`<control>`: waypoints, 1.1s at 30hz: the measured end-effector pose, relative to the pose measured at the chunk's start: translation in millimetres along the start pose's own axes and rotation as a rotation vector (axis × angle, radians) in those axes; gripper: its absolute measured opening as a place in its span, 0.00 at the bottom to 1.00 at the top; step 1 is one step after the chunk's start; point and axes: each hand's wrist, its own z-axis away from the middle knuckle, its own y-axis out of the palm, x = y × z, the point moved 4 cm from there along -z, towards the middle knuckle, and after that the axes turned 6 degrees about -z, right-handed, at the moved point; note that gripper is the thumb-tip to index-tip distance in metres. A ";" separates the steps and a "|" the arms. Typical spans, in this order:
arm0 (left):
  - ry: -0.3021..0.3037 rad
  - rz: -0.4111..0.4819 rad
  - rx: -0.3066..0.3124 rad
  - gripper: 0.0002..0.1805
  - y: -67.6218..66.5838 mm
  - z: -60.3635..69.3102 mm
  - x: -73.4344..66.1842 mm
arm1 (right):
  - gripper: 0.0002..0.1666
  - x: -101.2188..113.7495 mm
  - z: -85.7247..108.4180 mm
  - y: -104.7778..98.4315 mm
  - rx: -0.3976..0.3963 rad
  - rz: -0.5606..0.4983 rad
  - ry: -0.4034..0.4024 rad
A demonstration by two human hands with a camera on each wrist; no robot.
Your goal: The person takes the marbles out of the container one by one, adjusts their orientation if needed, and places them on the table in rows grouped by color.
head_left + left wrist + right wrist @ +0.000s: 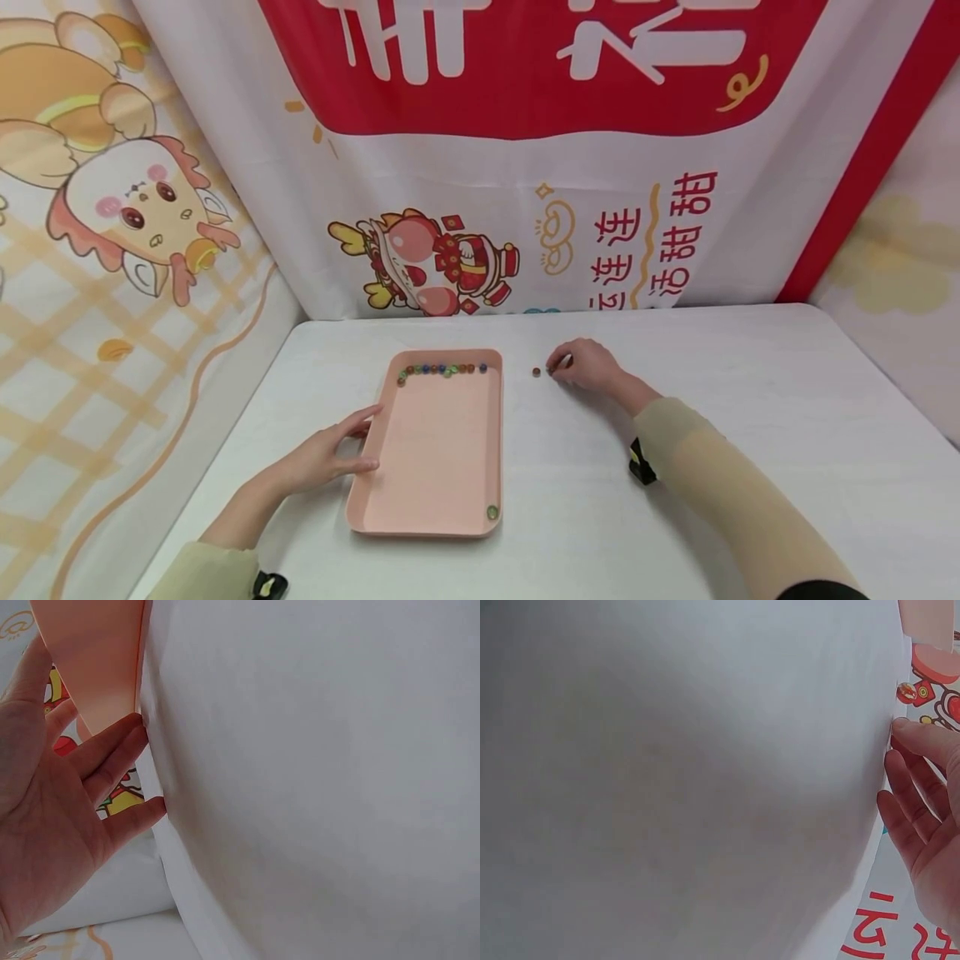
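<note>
A pink tray (435, 467) lies on the white table. Along its far edge sits a row of small glass marbles (442, 368), bending round the far left corner. One green marble (492, 512) is in the near right corner. My left hand (322, 454) rests against the tray's left side, thumb and forefinger spread along the rim; other fingertips touch the table in the left wrist view. Right of the tray, my right hand (588, 367) pinches a dark marble at its fingertips, mostly hidden. A brown marble (536, 372) lies just left of those fingertips, also visible (906, 692).
The white table (600, 517) meets a printed cloth backdrop (450, 175) at its far edge. A patterned cloth (127, 333) hangs at the left, another (900, 275) at the right.
</note>
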 end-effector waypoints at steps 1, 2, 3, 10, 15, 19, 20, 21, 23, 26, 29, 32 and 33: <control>0.005 -0.003 -0.001 0.47 0.0 0.4 -0.4 | 0.09 0.4 0.2 -0.2 0.000 0.003 -0.001; 0.002 -0.003 -0.002 0.47 0.1 0.5 -0.4 | 0.09 0.7 0.3 -0.6 0.000 0.006 -0.004; -0.002 0.002 -0.002 0.47 0.0 0.8 -0.7 | 0.10 0.9 0.4 -0.9 0.001 0.009 -0.007; -0.004 0.005 0.006 0.47 -0.2 0.2 -1.0 | 0.13 -1.1 1.4 -2.2 -0.003 -0.009 0.021; -0.001 0.006 0.007 0.47 -0.5 0.9 -0.2 | 0.15 -1.3 4.0 -7.2 -0.011 -0.017 0.035; 0.004 0.007 0.006 0.47 -1.3 1.9 -1.7 | 0.16 3.4 6.8 -16.6 -0.041 -0.008 0.011; 0.006 0.006 0.006 0.47 -1.5 2.4 -2.1 | 0.17 6.1 7.7 -18.9 -0.044 -0.008 -0.001; 0.008 0.008 0.006 0.47 -1.8 2.9 -2.6 | 0.17 9.1 8.7 -21.0 -0.044 -0.008 -0.016; 0.008 0.005 0.005 0.47 -2.1 3.7 -3.1 | 0.18 16.3 10.7 -24.0 -0.041 -0.014 -0.047; 0.002 0.005 0.007 0.47 -2.2 4.2 -3.2 | 0.19 29.3 13.7 -25.2 -0.025 -0.027 -0.088; -0.007 0.007 0.010 0.47 -1.9 4.3 -2.9 | 0.19 42.1 16.8 -22.4 -0.003 -0.042 -0.120; -0.008 0.006 0.009 0.47 -1.4 3.6 -2.7 | 0.17 56.5 21.2 -16.2 0.025 -0.048 -0.158; -0.006 0.004 0.008 0.47 -1.3 3.2 -2.6 | 0.16 61.2 23.0 -13.4 0.038 -0.045 -0.178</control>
